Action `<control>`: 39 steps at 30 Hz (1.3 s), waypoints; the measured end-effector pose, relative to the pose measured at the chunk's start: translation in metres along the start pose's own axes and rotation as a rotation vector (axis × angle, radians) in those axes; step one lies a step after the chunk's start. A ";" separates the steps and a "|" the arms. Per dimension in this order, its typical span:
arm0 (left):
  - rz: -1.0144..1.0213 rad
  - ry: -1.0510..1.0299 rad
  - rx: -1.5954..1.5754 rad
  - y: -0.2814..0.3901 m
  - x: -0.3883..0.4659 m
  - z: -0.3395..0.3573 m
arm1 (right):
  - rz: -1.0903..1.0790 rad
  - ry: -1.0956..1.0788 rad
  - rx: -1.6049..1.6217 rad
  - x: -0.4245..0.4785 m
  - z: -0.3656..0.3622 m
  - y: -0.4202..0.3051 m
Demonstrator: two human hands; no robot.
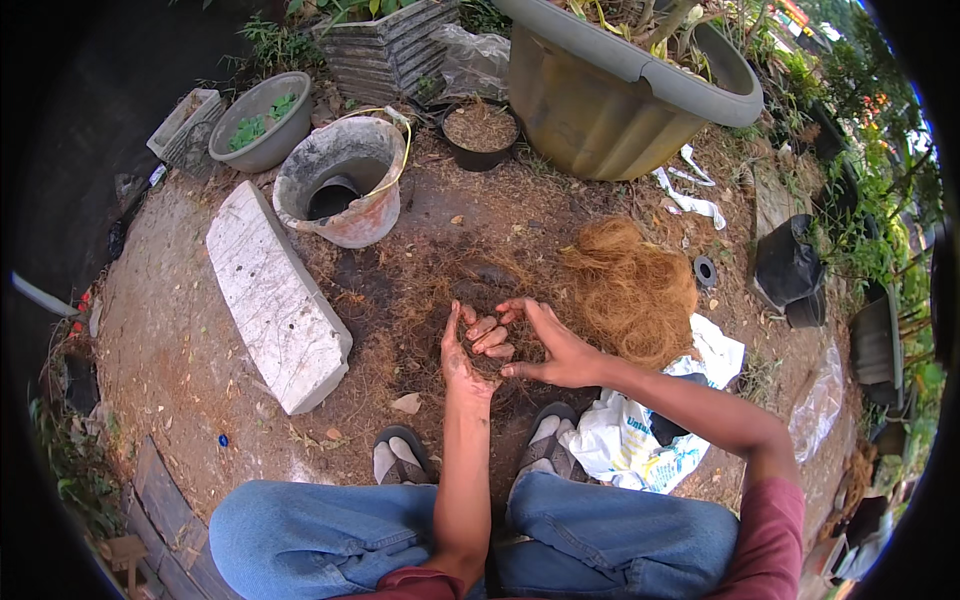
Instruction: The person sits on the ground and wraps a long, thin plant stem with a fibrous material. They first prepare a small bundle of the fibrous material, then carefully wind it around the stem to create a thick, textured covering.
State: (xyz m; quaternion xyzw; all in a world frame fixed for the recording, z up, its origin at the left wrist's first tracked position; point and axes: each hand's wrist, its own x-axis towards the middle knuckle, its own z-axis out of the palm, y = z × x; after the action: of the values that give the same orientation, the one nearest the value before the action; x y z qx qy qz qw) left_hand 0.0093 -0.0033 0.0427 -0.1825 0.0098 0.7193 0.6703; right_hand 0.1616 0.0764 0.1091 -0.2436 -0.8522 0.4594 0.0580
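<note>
My left hand is palm up, low over the soil, with soil-stained fingers curled inward. A dark, fibrous clump shows in its palm, largely hidden by the fingers and hard to tell from the ground behind. Close by on the right, my right hand arches with thumb and fingers apart. Its thumb tip is at the clump's edge; whether it touches is unclear. A heap of brown coconut fibre lies just beyond the right hand, and loose strands cover the dark soil around both hands.
A white slab lies at left, near a dirty bucket and a grey basin with green leaves. Behind stand a small black pot and a large planter. A printed white sack lies by my right foot.
</note>
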 end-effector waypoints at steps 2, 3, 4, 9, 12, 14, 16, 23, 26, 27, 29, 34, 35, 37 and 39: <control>-0.046 -0.039 -0.002 -0.002 0.000 -0.001 | 0.008 0.024 -0.052 0.000 -0.001 -0.001; -0.069 -0.059 -0.004 -0.003 -0.001 0.002 | -0.008 0.051 -0.090 -0.001 -0.002 -0.003; -0.076 -0.061 0.000 -0.004 -0.002 0.004 | -0.023 0.077 -0.128 -0.001 -0.002 -0.004; -0.047 -0.003 0.002 -0.006 -0.003 0.005 | -0.014 0.185 -0.275 -0.006 -0.005 -0.026; 0.039 0.086 -0.002 -0.004 0.000 0.001 | -0.130 0.240 -0.328 -0.005 -0.002 -0.020; 0.057 0.080 -0.067 -0.004 0.000 0.000 | -0.230 0.249 -0.375 -0.004 -0.004 -0.013; 0.075 0.076 -0.094 0.000 -0.001 -0.002 | -0.310 0.231 -0.418 0.001 -0.014 -0.015; 0.121 0.135 0.020 -0.003 0.000 -0.004 | -0.236 0.141 -0.360 0.005 -0.007 -0.031; 0.121 0.190 0.047 -0.009 0.001 0.007 | -0.214 0.177 -0.432 0.005 -0.005 -0.032; 0.118 0.215 0.050 -0.012 0.000 0.011 | -0.217 0.191 -0.458 0.004 -0.006 -0.034; 0.179 0.253 0.152 -0.017 -0.003 0.017 | -0.168 0.221 -0.448 0.004 -0.006 -0.038; 0.273 0.286 0.290 -0.025 -0.011 0.032 | 0.084 0.271 -0.303 0.006 -0.001 -0.053; 0.314 0.312 0.377 -0.028 -0.010 0.032 | 0.124 0.281 -0.290 0.006 0.001 -0.054; 0.369 0.364 0.505 -0.030 -0.007 0.028 | 0.209 0.300 -0.263 0.005 0.004 -0.052; 0.400 0.417 0.590 -0.030 -0.002 0.027 | 0.112 0.297 -0.161 0.006 0.001 -0.040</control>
State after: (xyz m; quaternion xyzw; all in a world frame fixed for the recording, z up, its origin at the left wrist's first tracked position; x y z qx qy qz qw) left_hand 0.0313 0.0049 0.0754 -0.1187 0.3863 0.7492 0.5247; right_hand 0.1414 0.0602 0.1404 -0.3598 -0.8534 0.3510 0.1379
